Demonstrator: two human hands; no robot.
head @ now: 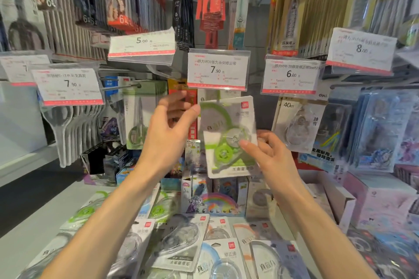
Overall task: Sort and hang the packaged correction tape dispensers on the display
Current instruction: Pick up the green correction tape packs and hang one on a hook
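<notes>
A green and white packaged correction tape dispenser (227,136) is held up just below the 7.90 price tag (218,70) in the middle of the display. My right hand (269,154) pinches its lower right side. My left hand (169,129) touches its upper left edge with the thumb, fingers curled behind near the hook. Several more packaged dispensers (181,240), green, grey, blue and orange, lie in a loose pile on the shelf below. A clear dispenser pack (299,124) hangs under the 6.00 tag (291,76).
Scissors packs (138,118) hang left of my hands on a metal hook. Pen and refill packs hang on the upper rows. Cartoon card boxes (213,199) stand behind the pile. Blue packaged goods (381,129) hang at right, with pink boxes (381,201) below.
</notes>
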